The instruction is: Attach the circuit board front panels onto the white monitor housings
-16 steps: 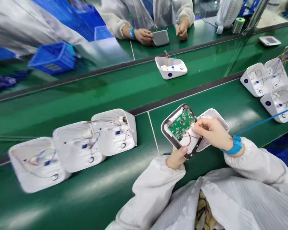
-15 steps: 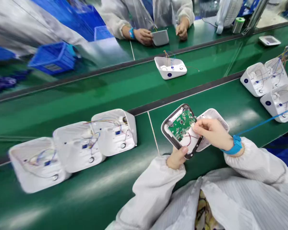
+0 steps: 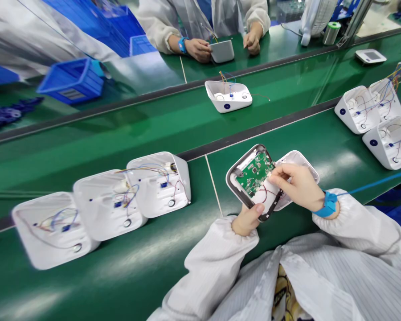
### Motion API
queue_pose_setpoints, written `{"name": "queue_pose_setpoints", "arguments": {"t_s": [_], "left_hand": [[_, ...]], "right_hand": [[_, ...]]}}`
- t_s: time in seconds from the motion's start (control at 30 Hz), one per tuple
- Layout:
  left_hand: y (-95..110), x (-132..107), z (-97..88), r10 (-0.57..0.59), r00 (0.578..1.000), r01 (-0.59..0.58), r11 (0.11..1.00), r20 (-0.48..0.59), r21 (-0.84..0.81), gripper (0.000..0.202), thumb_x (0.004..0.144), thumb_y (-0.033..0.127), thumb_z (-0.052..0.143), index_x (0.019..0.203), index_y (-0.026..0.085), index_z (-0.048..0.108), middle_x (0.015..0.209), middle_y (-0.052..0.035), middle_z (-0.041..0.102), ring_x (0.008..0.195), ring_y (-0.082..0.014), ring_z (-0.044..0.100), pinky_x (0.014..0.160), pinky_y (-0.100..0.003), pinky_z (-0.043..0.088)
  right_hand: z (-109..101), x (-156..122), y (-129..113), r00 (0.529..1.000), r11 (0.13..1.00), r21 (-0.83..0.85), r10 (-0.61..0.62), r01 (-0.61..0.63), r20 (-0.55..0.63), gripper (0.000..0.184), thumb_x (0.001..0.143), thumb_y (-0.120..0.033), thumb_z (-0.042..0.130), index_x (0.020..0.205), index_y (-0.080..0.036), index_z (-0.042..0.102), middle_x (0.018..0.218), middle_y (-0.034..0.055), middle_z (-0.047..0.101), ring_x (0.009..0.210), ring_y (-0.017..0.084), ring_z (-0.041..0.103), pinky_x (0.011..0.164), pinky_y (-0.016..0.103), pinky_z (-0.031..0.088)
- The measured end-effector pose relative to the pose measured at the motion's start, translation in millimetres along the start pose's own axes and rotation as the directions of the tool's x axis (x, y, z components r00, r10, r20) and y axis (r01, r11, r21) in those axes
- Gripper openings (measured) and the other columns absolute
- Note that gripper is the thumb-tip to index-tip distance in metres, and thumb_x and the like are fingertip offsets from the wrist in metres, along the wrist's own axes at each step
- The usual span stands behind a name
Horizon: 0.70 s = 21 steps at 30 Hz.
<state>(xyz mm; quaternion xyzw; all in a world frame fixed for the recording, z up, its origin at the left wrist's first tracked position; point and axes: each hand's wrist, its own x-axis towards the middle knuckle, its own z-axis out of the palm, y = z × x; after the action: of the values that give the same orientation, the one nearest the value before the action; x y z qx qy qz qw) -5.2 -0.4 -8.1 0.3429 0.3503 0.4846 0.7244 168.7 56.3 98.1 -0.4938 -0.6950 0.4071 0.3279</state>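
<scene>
My left hand (image 3: 249, 219) grips the lower edge of a tilted device casing (image 3: 233, 179), its thumb on the rim. Inside the casing lie a green circuit board (image 3: 255, 172), a white block (image 3: 264, 192) and a thin dark-red wire (image 3: 265, 194). With fingers pinched at the right edge of the board, my right hand (image 3: 296, 185) covers whatever is between the fingertips. A blue wrist strap (image 3: 328, 204) with a cord is on my right wrist. Partly behind the casing and that hand, a white cover (image 3: 297, 158) rests on the bench.
Several open white housings with wires stand to my left (image 3: 158, 187) and right (image 3: 356, 109). Beyond a dark rail, a conveyor carries a wired housing (image 3: 230, 100) and a flat white device (image 3: 370, 56). Across it, a co-worker's hand (image 3: 200, 50) holds a grey-white part. A blue bin (image 3: 71, 82) stands far left.
The wired housing and the flat white device on the conveyor have shifted slightly left. My hands stay at the board with almost no change; the casing has turned very slightly.
</scene>
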Motion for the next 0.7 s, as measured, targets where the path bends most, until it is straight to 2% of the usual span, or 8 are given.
{"name": "queue_pose_setpoints", "arguments": {"t_s": [0.1, 0.17, 0.27, 0.33, 0.4, 0.5, 0.6, 0.7], "left_hand": [[5, 0, 1.3, -0.019, 1.000, 0.019, 1.000, -0.022, -0.005, 0.085, 0.067, 0.068, 0.074, 0.134, 0.019, 0.057, 0.125, -0.0129, 0.070, 0.123, -0.0399, 0.061, 0.112, -0.057, 0.041], [11, 1, 3.2, -0.046, 0.999, 0.045, 0.999, -0.015, -0.021, 0.087, 0.065, 0.068, 0.076, 0.134, 0.019, 0.057, 0.125, -0.0131, 0.070, 0.121, -0.0408, 0.063, 0.109, -0.057, 0.044], [18, 3, 4.4, -0.103, 0.994, 0.103, 0.994, 0.022, -0.040, 0.088, 0.062, 0.063, 0.079, 0.134, 0.017, 0.058, 0.118, -0.0136, 0.073, 0.115, -0.0410, 0.066, 0.106, -0.057, 0.048], [20, 4, 3.5, -0.122, 0.992, 0.124, 0.991, 0.024, -0.051, 0.087, 0.060, 0.061, 0.080, 0.132, 0.015, 0.060, 0.108, -0.0130, 0.076, 0.110, -0.0408, 0.069, 0.102, -0.057, 0.051], [20, 4, 2.1, -0.133, 0.991, 0.133, 0.989, 0.007, -0.064, 0.085, 0.058, 0.060, 0.081, 0.127, 0.015, 0.064, 0.100, -0.0117, 0.078, 0.103, -0.0404, 0.071, 0.098, -0.055, 0.054], [21, 4, 2.8, -0.137, 0.991, 0.137, 0.988, -0.005, -0.069, 0.081, 0.056, 0.060, 0.082, 0.121, 0.015, 0.068, 0.094, -0.0111, 0.078, 0.097, -0.0402, 0.073, 0.092, -0.054, 0.057], [32, 5, 6.9, -0.095, 0.994, 0.096, 0.995, 0.044, -0.018, 0.079, 0.058, 0.063, 0.082, 0.120, 0.016, 0.069, 0.099, -0.0115, 0.078, 0.101, -0.0389, 0.072, 0.094, -0.052, 0.056], [54, 13, 7.3, 0.082, 0.994, -0.095, 0.981, 0.078, 0.169, 0.084, 0.052, 0.072, 0.083, 0.115, 0.018, 0.072, 0.106, -0.0114, 0.077, 0.107, -0.0379, 0.070, 0.097, -0.051, 0.055]], "right_hand": [[-5, 4, 4, 0.971, 0.953, -0.250, -0.207, 0.172, -0.121, 0.014, 0.093, -0.033, 0.064, 0.085, -0.021, 0.065, 0.086, 0.0036, 0.071, 0.081, 0.020, 0.066, 0.076, 0.035, 0.052], [-12, 11, 9, 0.923, 0.897, -0.341, -0.349, 0.280, -0.162, 0.028, 0.090, -0.043, 0.068, 0.108, -0.022, 0.065, 0.109, 0.0092, 0.071, 0.105, 0.027, 0.066, 0.091, 0.044, 0.053], [-23, 24, 16, 0.841, 0.789, -0.345, -0.541, 0.508, 0.000, 0.062, 0.092, -0.052, 0.064, 0.143, -0.022, 0.046, 0.143, 0.0143, 0.055, 0.134, 0.031, 0.052, 0.109, 0.051, 0.047], [-28, 29, 18, 0.791, 0.731, -0.322, -0.602, 0.602, 0.113, 0.063, 0.095, -0.051, 0.058, 0.148, -0.022, 0.039, 0.147, 0.0143, 0.053, 0.138, 0.029, 0.050, 0.111, 0.051, 0.046], [-29, 31, 18, 0.775, 0.716, -0.321, -0.622, 0.620, 0.110, 0.061, 0.096, -0.049, 0.059, 0.147, -0.022, 0.040, 0.145, 0.0140, 0.055, 0.136, 0.029, 0.052, 0.113, 0.053, 0.044], [-26, 29, 17, 0.785, 0.746, -0.289, -0.618, 0.600, 0.033, 0.056, 0.093, -0.045, 0.064, 0.141, -0.023, 0.045, 0.142, 0.0130, 0.059, 0.134, 0.029, 0.054, 0.115, 0.056, 0.040], [-23, 24, 17, 0.865, 0.857, -0.152, -0.502, 0.492, -0.029, 0.067, 0.086, -0.050, 0.072, 0.142, -0.024, 0.043, 0.140, 0.0133, 0.059, 0.127, 0.029, 0.060, 0.109, 0.051, 0.049], [-23, 19, 18, 0.940, 0.941, 0.000, -0.337, 0.337, -0.048, 0.070, 0.077, -0.055, 0.079, 0.133, -0.023, 0.052, 0.116, 0.0089, 0.071, 0.100, 0.025, 0.071, 0.088, 0.042, 0.060]]}}
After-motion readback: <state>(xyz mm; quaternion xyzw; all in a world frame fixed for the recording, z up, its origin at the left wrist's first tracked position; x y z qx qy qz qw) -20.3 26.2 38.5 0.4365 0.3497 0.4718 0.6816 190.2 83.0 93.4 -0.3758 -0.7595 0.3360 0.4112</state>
